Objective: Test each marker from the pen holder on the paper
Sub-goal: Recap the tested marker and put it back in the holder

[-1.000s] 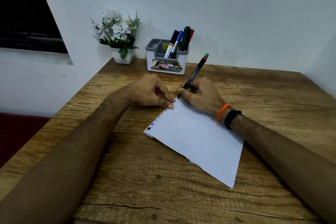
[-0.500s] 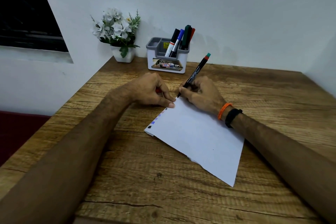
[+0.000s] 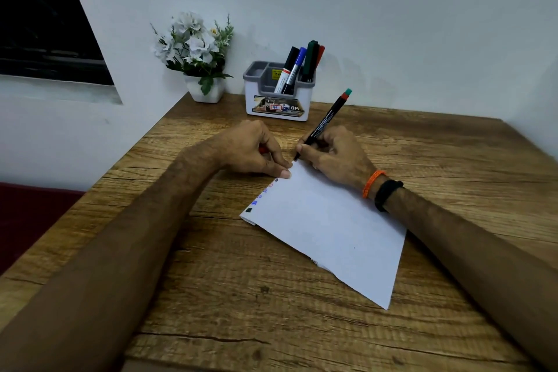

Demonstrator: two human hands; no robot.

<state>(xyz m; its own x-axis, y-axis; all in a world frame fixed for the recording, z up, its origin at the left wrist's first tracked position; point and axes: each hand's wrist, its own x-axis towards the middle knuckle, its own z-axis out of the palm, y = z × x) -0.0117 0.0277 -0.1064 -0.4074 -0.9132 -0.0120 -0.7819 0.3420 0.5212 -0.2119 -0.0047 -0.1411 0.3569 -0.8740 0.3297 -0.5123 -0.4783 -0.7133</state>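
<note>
A black marker (image 3: 321, 125) was gripped in the right hand (image 3: 335, 155), fingers curled round the lower barrel, tip set down at the paper's (image 3: 326, 226) far corner, barrel tilted up and away with its red-and-teal end toward the holder (image 3: 277, 100). The left hand (image 3: 250, 151) was curled just left of that corner, thumb pressed on the paper's edge; something red (image 3: 262, 149) was glimpsed inside the fist, probably a cap, not clearly made out. The two hands were seen almost touching at the corner. A row of small colour marks (image 3: 259, 196) was seen along the paper's left edge, black, red, blue and dark green. The paper was laid skewed on the table (image 3: 211, 296), near of the holder. The holder was placed at the table's far edge against the wall, with four markers (image 3: 302, 66) stood in its right compartment, caps black, blue, green and red; its left compartments were seen without markers. A flower pot (image 3: 205, 90) was stood just left of the holder. An orange band (image 3: 371, 183) and a black band (image 3: 386, 195) were worn on the right wrist.
</note>
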